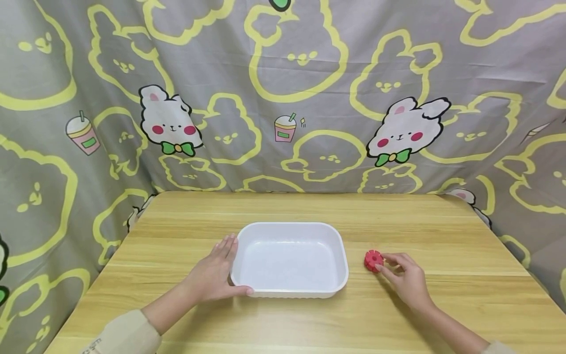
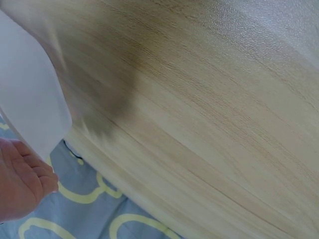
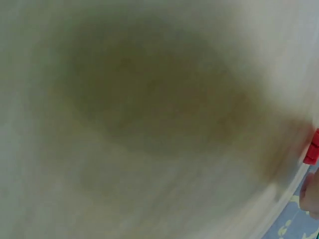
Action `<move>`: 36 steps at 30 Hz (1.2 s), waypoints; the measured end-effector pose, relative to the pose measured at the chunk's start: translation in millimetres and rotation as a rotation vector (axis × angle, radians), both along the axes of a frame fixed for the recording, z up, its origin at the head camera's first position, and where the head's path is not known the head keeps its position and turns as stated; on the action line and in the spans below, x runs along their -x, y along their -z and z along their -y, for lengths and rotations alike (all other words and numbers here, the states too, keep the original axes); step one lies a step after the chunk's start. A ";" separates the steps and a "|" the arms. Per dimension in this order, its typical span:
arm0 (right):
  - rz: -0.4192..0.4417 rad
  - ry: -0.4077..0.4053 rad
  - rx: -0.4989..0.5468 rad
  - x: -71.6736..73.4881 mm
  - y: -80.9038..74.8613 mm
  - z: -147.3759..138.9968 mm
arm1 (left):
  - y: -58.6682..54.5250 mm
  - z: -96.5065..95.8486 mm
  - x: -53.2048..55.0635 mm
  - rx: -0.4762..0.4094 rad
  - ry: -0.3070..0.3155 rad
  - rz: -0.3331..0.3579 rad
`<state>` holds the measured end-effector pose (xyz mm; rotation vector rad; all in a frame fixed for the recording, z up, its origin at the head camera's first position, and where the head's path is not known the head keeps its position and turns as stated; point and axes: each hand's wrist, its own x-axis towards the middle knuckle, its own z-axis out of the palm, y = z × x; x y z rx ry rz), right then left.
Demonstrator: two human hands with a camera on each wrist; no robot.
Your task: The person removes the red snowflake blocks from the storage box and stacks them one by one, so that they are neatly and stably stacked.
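A white rectangular tray [image 1: 289, 265] with raised walls sits on the wooden table. My left hand [image 1: 213, 275] lies along its left side, fingers at the left wall and thumb stretched along the near rim. In the left wrist view, part of that hand [image 2: 24, 180] shows beside the white wall of the tray [image 2: 32, 84]. To the right of the tray, my right hand [image 1: 409, 282] pinches a small red round piece with a notched edge [image 1: 374, 260] between thumb and fingers. Only a corner of this red piece [image 3: 312, 148] appears in the right wrist view.
The wood-grain table [image 1: 305, 324] extends around the tray on all sides. Behind it and at both sides hangs a grey curtain [image 1: 265, 78] printed with yellow outlines and white rabbits. A dark shadow covers much of the tabletop [image 3: 164, 99] in the right wrist view.
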<state>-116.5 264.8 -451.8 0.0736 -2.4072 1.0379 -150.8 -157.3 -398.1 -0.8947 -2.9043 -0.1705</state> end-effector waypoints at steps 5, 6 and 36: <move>0.070 0.025 0.022 0.1 6.1 -1.1 | 0.3 0.3 0.2 -0.003 0.002 -0.001; 0.075 0.028 0.024 0.2 7.2 -1.0 | 0.4 0.3 0.2 -0.003 0.002 -0.002; 0.115 0.057 0.051 1.5 11.5 0.4 | 1.9 1.1 -0.4 -0.020 0.009 -0.017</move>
